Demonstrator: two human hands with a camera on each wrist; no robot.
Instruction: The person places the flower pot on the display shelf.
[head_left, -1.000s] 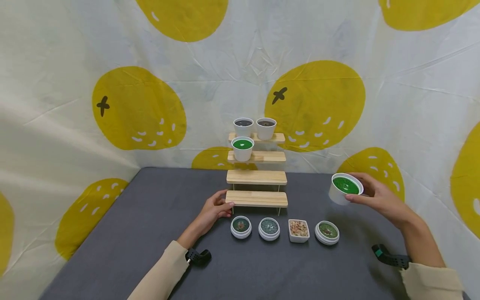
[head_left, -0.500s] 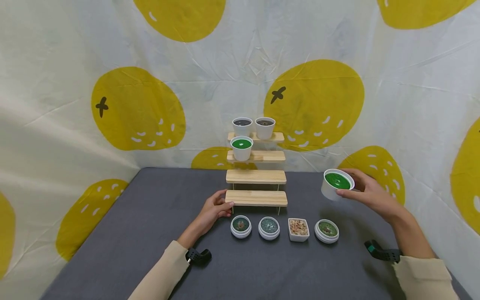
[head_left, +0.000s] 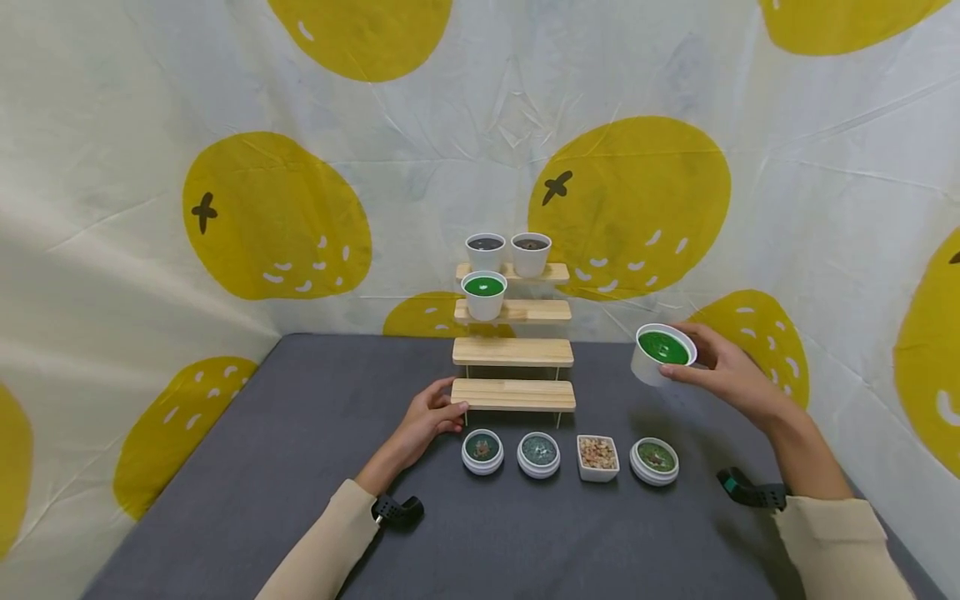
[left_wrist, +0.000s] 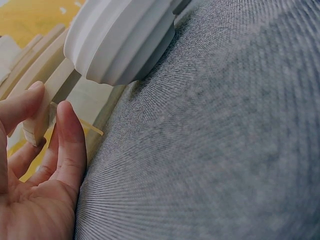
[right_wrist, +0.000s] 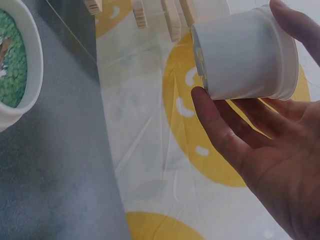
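Note:
My right hand (head_left: pixel 731 375) holds a white cup (head_left: pixel 647 365) with a glossy green top, up in the air to the right of a tiered wooden stand (head_left: pixel 517 395). In the right wrist view the thumb lies near the rim of the cup (right_wrist: pixel 245 57) and the fingers support its side. My left hand (head_left: pixel 422 425) pinches the left end of the stand's lowest step; the left wrist view has the thumb above the board (left_wrist: pixel 55 92) and fingers beneath. On the second step from the top stands another green-topped cup (head_left: pixel 484 298), at the left.
Two dark-filled white cups, one left (head_left: pixel 486 252) and one right (head_left: pixel 531 255), occupy the top step. Before the stand is a row: two round white pots (head_left: pixel 482 468) (head_left: pixel 537 470), a square dish (head_left: pixel 597 475) of chips, and a green-filled pot (head_left: pixel 655 477). A patterned curtain (head_left: pixel 450 192) hangs behind.
My right hand has carried the green-topped cup leftward and slightly up, closer to the stand. The left hand keeps its place on the lowest step.

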